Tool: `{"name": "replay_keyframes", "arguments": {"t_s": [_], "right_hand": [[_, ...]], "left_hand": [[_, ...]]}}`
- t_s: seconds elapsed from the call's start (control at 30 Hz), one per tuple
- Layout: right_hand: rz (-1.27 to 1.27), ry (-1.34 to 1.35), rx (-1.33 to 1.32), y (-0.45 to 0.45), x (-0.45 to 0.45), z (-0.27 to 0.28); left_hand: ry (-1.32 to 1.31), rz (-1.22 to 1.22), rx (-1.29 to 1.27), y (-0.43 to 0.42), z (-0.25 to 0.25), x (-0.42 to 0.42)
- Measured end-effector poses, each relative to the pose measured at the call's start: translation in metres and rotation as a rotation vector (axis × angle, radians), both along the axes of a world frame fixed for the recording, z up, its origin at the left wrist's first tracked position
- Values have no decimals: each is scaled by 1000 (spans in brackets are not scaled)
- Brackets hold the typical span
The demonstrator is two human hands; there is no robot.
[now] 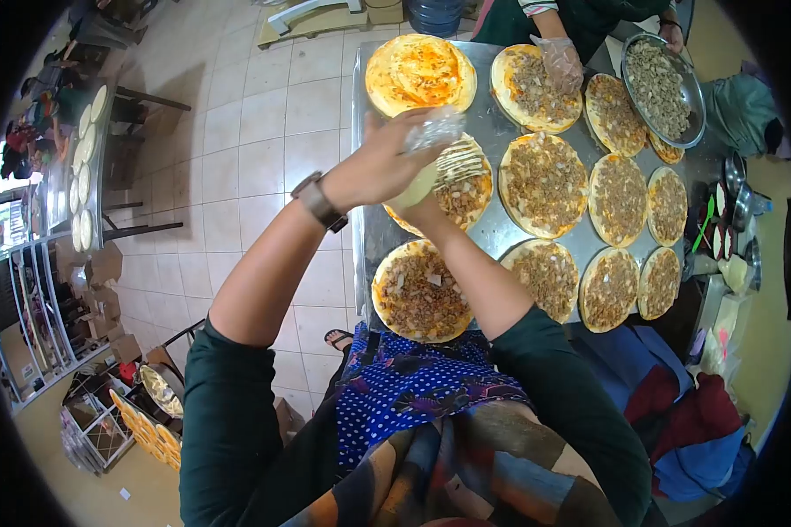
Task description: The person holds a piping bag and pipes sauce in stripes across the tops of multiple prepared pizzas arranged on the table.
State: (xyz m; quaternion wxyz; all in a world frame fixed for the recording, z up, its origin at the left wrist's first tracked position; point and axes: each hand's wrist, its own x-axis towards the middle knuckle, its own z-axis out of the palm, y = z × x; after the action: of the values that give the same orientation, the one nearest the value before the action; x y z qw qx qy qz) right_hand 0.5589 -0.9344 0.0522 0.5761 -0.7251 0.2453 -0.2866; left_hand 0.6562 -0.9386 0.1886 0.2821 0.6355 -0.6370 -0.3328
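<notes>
One sauce bag [419,186], soft plastic; lower part pale cream and full, upper part clear, crinkled and glossy. Location: between the person's two hands, above the left edge of a metal table [486,127], just over a round flatbread [473,195] topped with crumbled brown filling and striped with white sauce [460,165]. Long axis: slanted, the clear end toward the table's far side, the cream part nearer the wearer; which way the tip points cannot be made out. Left hand [373,171], with wristwatch [319,200]: fingers closed about the upper bag, blurred. Right hand [410,213]: below, against the cream part; its fingers are hidden, their grip impossible to tell. Concealed: the bag's middle, behind the left hand, and the flatbread's near-left portion, behind hands and right forearm.
</notes>
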Motion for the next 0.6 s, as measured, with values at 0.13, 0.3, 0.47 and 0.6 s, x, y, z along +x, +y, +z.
{"name": "replay_keyframes", "arguments": {"t_s": [0.13, 0.3, 0.47, 0.6], "right_hand": [[-2, 3, 38, -50, -26, -5], [26, 26, 81, -106, -95, -11], [20, 9, 134, -6, -3, 11], [6, 12, 180, -14, -23, 10]], "left_hand": [[180, -27, 91, -21, -13, -21], [35, 5, -103, -55, -8, -60], [79, -64, 67, 2, 7, -7], [58, 35, 143, 4, 0, -12]]}}
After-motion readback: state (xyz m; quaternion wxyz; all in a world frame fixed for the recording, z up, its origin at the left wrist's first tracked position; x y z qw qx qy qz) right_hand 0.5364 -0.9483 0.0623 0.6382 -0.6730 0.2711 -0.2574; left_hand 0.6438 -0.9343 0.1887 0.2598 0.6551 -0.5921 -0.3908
